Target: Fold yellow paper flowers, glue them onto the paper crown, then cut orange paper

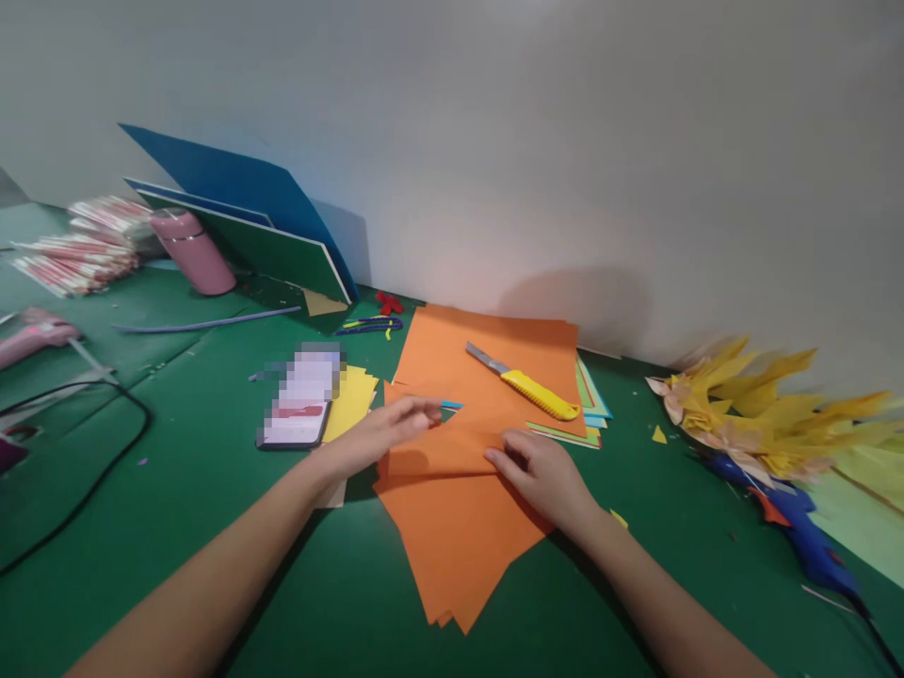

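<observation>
Several orange paper sheets lie on the green table in front of me, one folded over near the middle. My left hand rests on the fold's left part with its fingers stretched out flat. My right hand presses on the fold's right part, fingers curled down onto the paper. Beyond them a yellow utility knife with its blade out lies on a larger orange sheet that tops a stack of coloured paper.
A phone lies on yellow paper at my left. A pink bottle, blue and green boards and packed sticks stand at the back left. A black cable runs at left. Yellow paper flowers and a blue glue gun lie at right.
</observation>
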{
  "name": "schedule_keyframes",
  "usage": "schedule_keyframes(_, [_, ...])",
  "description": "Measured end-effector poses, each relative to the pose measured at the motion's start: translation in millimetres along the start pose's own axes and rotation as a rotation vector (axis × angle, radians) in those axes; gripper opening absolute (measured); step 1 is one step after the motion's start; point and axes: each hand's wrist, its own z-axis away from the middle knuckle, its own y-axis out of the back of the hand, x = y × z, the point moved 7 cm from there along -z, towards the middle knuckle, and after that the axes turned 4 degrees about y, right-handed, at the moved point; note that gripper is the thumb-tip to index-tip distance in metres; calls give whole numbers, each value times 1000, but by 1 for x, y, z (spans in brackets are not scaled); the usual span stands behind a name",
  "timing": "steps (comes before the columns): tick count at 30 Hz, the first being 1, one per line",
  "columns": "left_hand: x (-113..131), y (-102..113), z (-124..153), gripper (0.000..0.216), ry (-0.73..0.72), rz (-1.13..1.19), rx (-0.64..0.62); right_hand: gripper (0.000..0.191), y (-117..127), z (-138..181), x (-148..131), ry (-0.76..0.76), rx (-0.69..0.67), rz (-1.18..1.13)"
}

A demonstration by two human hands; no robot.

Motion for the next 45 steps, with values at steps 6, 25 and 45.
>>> schedule_keyframes(6, [12,-6,3,29,-88,-320,61,31,-2,-1,1,-38,12,34])
schedule_keyframes(25, [17,-16,4,30,-77,-563,18,31,-4,-2,7,-118,126,64])
schedule_keyframes(45, [18,-17,3,14,-40,-557,47,24,9,16,-33,518,4,32])
